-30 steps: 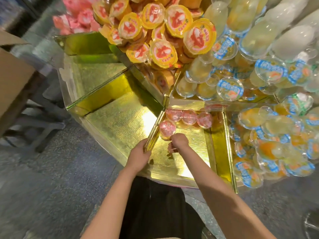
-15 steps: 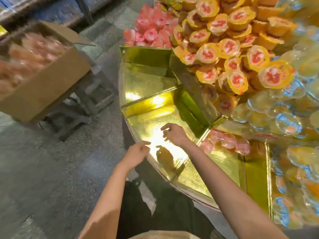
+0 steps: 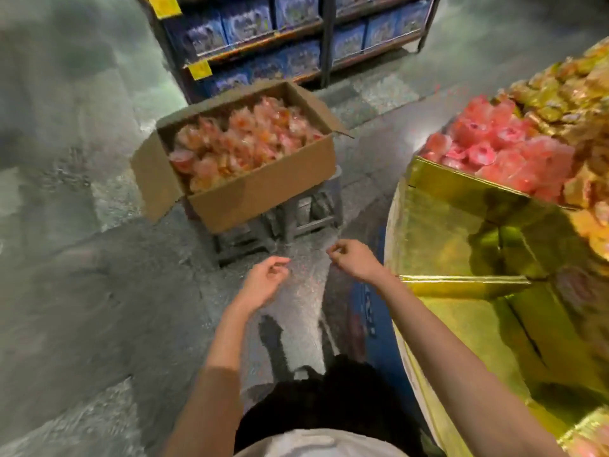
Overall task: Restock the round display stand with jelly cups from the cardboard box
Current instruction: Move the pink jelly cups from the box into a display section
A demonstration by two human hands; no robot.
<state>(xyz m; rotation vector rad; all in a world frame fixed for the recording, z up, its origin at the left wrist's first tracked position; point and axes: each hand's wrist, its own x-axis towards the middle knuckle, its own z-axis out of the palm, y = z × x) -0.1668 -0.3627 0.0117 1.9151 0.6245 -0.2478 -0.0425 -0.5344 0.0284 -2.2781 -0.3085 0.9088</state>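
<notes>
Both hands, left hand [image 3: 265, 281] and right hand [image 3: 354, 259], seemingly empty and loosely curled, reach toward the full cardboard box [image 3: 263, 189] at upper centre; the display stand [image 3: 461, 206] compartments at right look largely bare.

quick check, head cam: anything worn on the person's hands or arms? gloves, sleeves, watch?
Nothing visible. The left hand and right hand are bare, no gloves, and no rings or watch can be made out through the blur. Both forearms are uncovered to the frame's bottom edge, with no sleeve in view. Below: a white top and dark bottoms.
</notes>
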